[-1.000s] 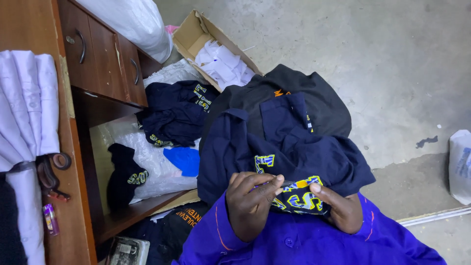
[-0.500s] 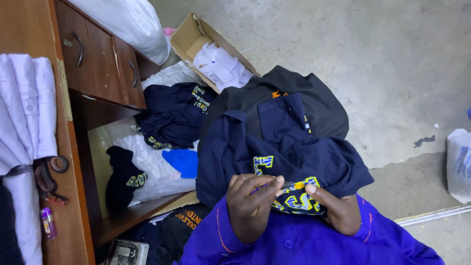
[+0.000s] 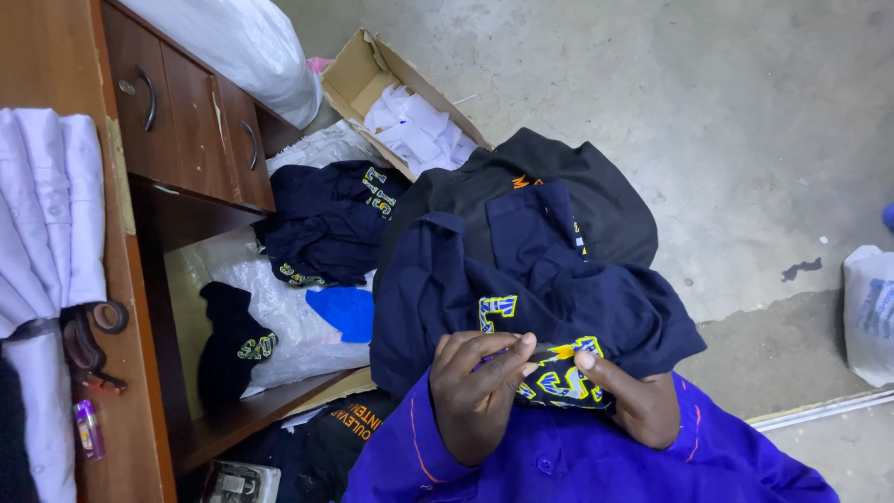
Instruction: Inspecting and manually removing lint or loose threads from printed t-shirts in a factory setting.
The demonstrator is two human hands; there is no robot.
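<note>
A navy garment (image 3: 521, 279) with yellow and blue embroidered letters lies draped over my lap. My left hand (image 3: 477, 396) is curled at its near edge, pinching the cloth beside the embroidered letters (image 3: 559, 377). A thin dark tip shows at its fingertips; I cannot tell what it is. My right hand (image 3: 638, 405) grips the same garment from the right, thumb pressed on the lettering. My purple sleeves (image 3: 559, 466) fill the bottom of the view.
A black garment (image 3: 577, 186) lies behind the navy one, with more navy clothes (image 3: 326, 224) piled to the left. An open cardboard box (image 3: 358, 70) holds white cloth. A wooden desk (image 3: 56, 56) at left carries folded white fabric, scissors (image 3: 88, 340) and a small lighter.
My left fingers have closed further over the embroidered patch, covering the yellow spot seen before. Both hands stay in the same place on the garment.
</note>
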